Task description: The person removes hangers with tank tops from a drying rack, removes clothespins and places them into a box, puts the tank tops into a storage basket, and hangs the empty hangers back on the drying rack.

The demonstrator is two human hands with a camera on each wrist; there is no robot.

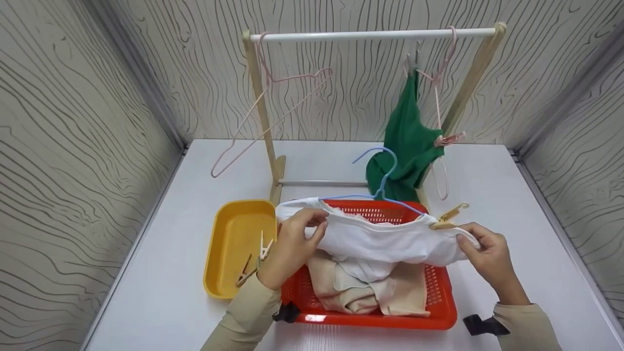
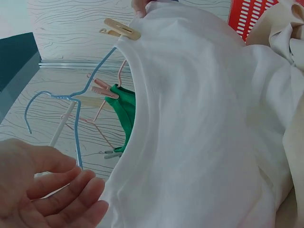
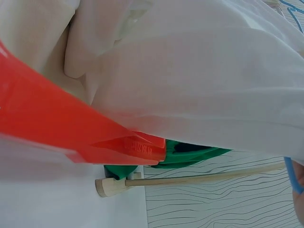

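A white garment (image 1: 385, 241) is spread on a blue hanger (image 1: 385, 187), held over the red basket (image 1: 380, 321). A tan clothespin (image 1: 444, 224) clips its right shoulder. My right hand (image 1: 490, 251) pinches the garment's right end between thumb and fingers; the blue hanger's tip shows beside that hand in the right wrist view. By the left shoulder is my left hand (image 1: 297, 243), its fingers loosely bent with nothing between them in the left wrist view. Beige cloths (image 1: 346, 292) lie in the basket under the garment.
A yellow tray (image 1: 222, 243) on the left holds a white clothespin (image 1: 264, 246) and another darker one. Behind stands a rack with a white rail (image 1: 370, 35), carrying a pink hanger (image 1: 292, 78) and a green garment (image 1: 407, 141) clipped to another pink hanger.
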